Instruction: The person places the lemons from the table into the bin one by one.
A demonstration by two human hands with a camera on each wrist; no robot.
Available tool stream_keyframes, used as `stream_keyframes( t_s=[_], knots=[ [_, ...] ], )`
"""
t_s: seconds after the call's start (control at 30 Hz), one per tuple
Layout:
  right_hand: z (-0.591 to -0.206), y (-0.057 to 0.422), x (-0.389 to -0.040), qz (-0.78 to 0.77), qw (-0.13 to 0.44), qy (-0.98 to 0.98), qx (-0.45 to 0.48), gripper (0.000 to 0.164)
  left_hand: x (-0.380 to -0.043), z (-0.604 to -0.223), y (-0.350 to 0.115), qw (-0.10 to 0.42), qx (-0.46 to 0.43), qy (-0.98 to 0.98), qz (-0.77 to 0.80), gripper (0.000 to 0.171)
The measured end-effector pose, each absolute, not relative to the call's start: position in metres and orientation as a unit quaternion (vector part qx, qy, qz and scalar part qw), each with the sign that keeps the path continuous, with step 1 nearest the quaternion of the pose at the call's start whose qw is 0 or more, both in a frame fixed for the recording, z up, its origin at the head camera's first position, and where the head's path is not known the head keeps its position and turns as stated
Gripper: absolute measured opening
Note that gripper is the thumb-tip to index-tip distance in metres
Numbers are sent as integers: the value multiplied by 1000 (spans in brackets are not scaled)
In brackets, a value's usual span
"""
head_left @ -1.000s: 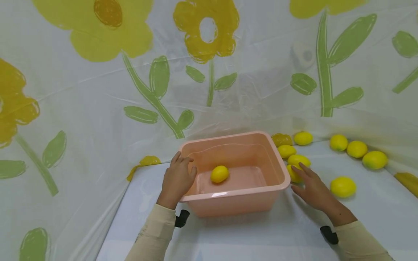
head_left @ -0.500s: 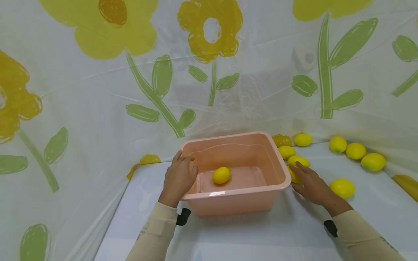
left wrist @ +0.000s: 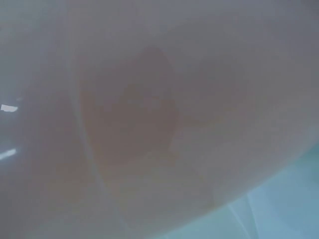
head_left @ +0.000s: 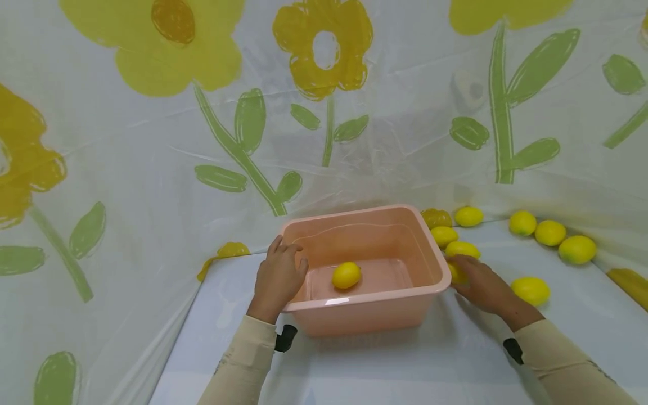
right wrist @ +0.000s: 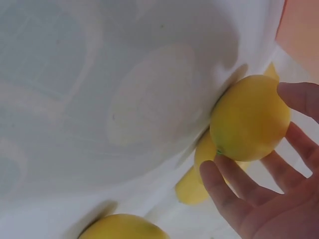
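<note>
A pink plastic basin (head_left: 354,315) stands on the white table with one yellow lemon (head_left: 346,275) inside. My left hand (head_left: 277,277) rests on the basin's left rim, index finger and thumb reaching over the inside. In the left wrist view only a blurred, pinkish basin wall (left wrist: 239,149) fills the picture. Just right of the basin, my right hand (head_left: 483,287) grips a lemon (right wrist: 251,117). Its thumb (right wrist: 301,97) lies on one side of the lemon, the fingers (right wrist: 224,194) around the other.
Beside the basin's right wall lie more lemons (head_left: 463,249), with another lemon (head_left: 469,216) behind them. Several lemons line the back right, including one greenish-tipped lemon (head_left: 577,249). A single lemon (head_left: 530,290) sits right of my right hand. A flower-printed cloth (head_left: 385,129) hangs behind.
My right hand's fingers have closed down around the lemon beside the basin. In the basin, the lemon has rolled slightly to the right. The left hand stays on the rim.
</note>
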State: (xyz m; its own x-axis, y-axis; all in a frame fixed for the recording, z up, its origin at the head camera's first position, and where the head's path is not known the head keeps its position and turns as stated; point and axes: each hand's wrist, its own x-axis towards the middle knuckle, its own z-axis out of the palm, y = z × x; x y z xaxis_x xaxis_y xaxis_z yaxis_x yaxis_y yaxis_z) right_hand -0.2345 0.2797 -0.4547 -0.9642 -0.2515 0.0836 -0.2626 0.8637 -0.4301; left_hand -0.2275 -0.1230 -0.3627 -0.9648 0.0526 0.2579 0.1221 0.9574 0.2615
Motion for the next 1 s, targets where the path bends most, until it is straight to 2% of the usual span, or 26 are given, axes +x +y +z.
stream_keyframes(
  t_s=[0.47,0.73,1.0],
  knots=[
    [-452,279,-236,210,16,-973,89,44,-230,-362,-121,125,-41,-981,-145,33],
    [-452,281,-232,201,-4,-978,64,59,-227,-367,-122,130,-49,-979,-147,33],
    [-455,281,-229,224,-40,-972,62,61,-226,-366,-123,143,-58,-977,-148,32]
  ],
)
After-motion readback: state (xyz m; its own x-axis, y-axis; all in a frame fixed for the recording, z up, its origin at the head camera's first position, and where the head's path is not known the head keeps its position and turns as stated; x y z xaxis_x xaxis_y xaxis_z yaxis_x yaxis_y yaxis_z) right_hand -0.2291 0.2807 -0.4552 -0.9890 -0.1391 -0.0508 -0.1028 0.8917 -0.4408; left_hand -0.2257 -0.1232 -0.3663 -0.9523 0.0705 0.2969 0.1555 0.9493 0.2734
